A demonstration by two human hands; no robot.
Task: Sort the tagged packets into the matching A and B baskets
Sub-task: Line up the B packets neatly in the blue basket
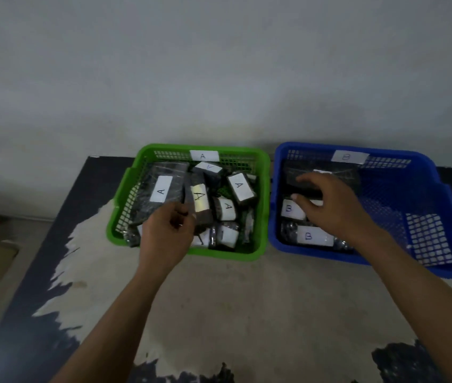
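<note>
Left hand [166,230] reaches forward over the near left part of the green basket [219,254], forearm rising from the lower left. Its fingers are curled, and thumb and forefinger pinch the near end of an A packet [200,200], which lies tilted on the other A-tagged packets in that basket.

Right hand [327,205] extends over the left half of the blue basket [385,194], palm down, wrist above the near rim. Its fingers are loosely spread and point left, with the thumb apart below them; nothing is held. It hovers over a dark packet [338,174] at the far side; contact cannot be determined.

That packet's tag is mostly covered by the hand and cannot be read. Two B packets [309,236] lie nearer, the right ends of both hidden under the hand and wrist. Packets in the green basket's near left corner are masked by the left hand. Both baskets stand side by side on the table [219,299]. Motion blur softens both hands.
</note>
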